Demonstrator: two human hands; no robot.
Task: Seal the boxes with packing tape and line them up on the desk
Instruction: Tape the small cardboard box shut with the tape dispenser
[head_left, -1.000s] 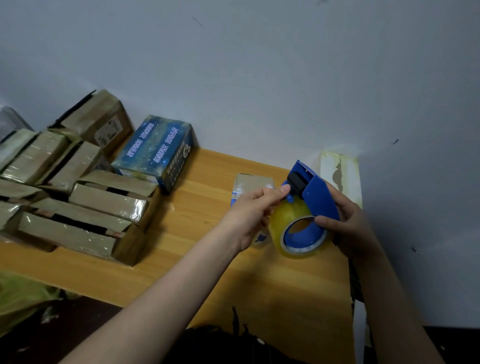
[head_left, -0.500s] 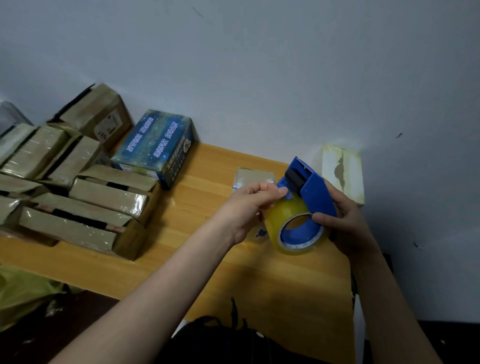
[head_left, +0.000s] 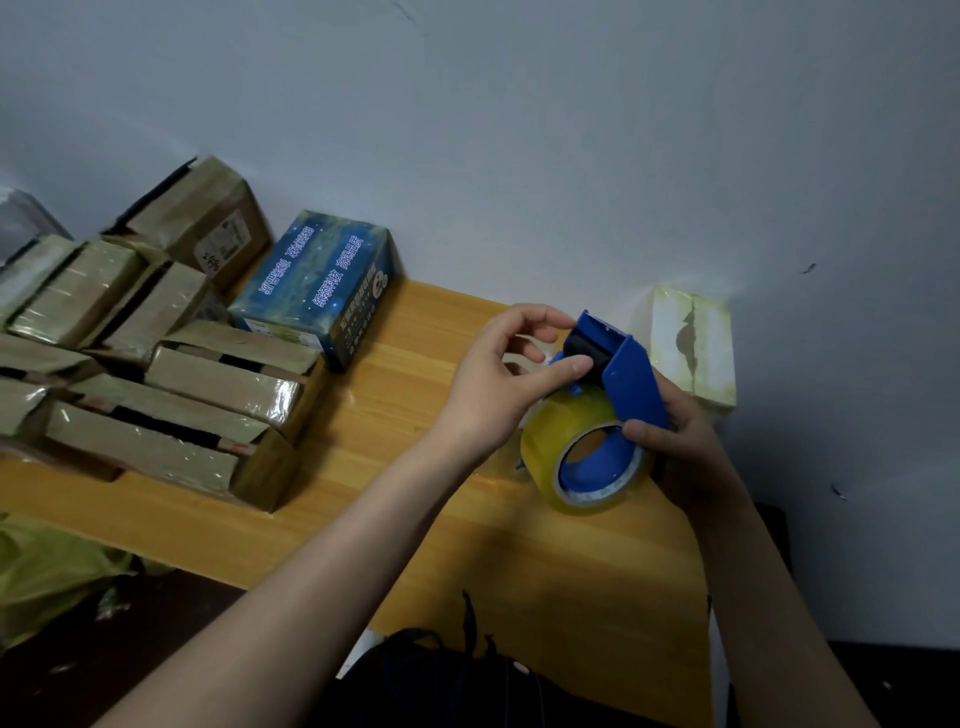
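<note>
Clenched round the frame of the blue tape dispenser (head_left: 631, 379), the right hand (head_left: 680, 457) holds it over the desk's (head_left: 415, 519) right end; the left hand (head_left: 493, 384), which half a second ago only reached the head's side, now curls fingers over the cutter edge, thumb on the black roller, pinching it; taped boxes (head_left: 208, 384) lie piled at left.

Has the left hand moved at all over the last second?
Yes. Against the blue box, the left hand has shifted toward the wall, fingers now arched over the tape dispenser.
</note>
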